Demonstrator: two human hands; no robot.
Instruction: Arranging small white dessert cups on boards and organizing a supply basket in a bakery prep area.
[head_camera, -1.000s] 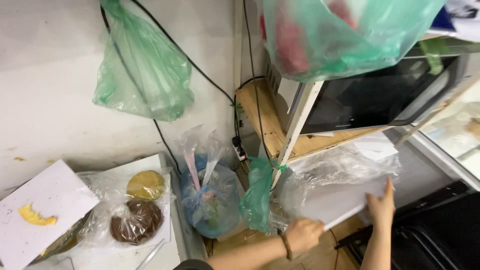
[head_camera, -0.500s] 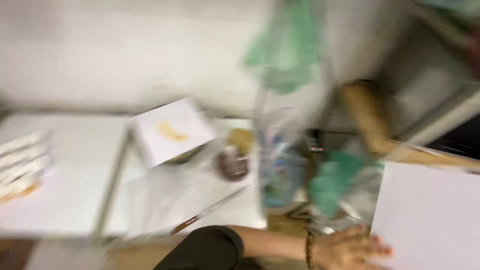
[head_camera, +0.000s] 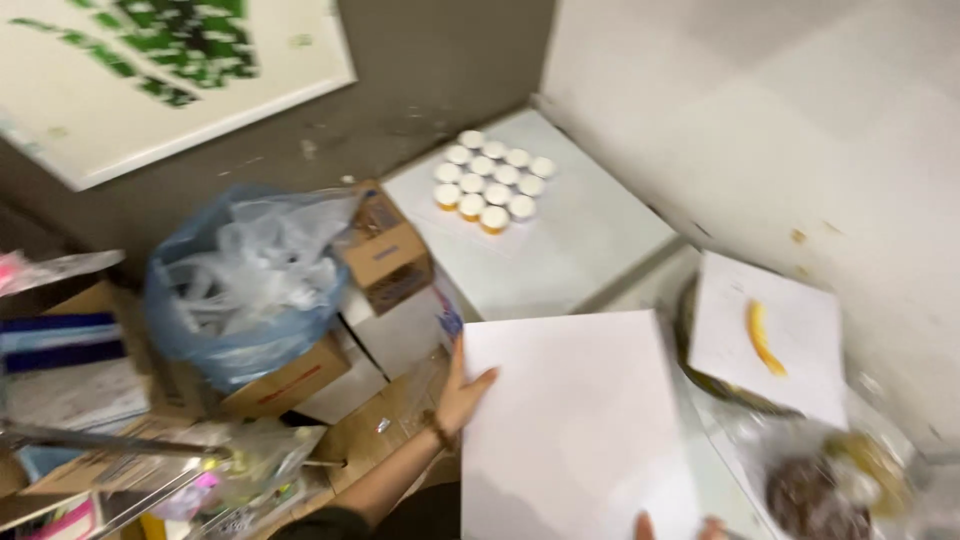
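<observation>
White board (head_camera: 575, 420) gripped: left hand (head_camera: 462, 392) fingers clasp edge, right hand (head_camera: 675, 527) fingers underneath.

The board (head_camera: 575, 420) looks like smooth, matt white card. The bag (head_camera: 240, 285) is thin, glossy blue plastic, crinkled; the boxes (head_camera: 385, 255) beside it are matt brown cardboard.
</observation>
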